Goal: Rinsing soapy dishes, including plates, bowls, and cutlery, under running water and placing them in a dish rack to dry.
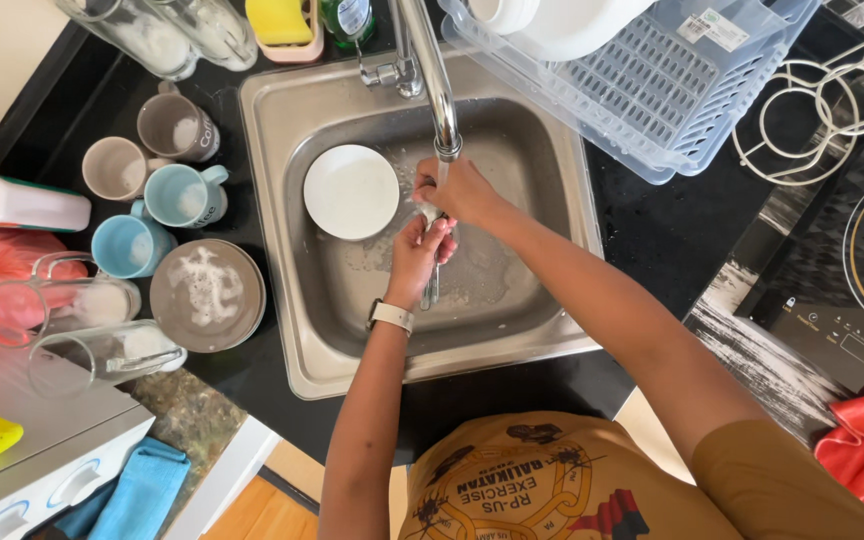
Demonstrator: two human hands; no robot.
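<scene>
Both my hands meet over the steel sink, right under the tap spout. My left hand grips a slim metal utensil whose lower end hangs toward the sink floor. My right hand closes over the utensil's upper end, just below the spout. I cannot tell what kind of utensil it is. A white plate lies in the sink to the left of my hands.
Soapy mugs, two blue cups, a brown plate and glass mugs crowd the counter on the left. A pale blue dish rack stands at the right, with a wire stand and a cooktop beyond.
</scene>
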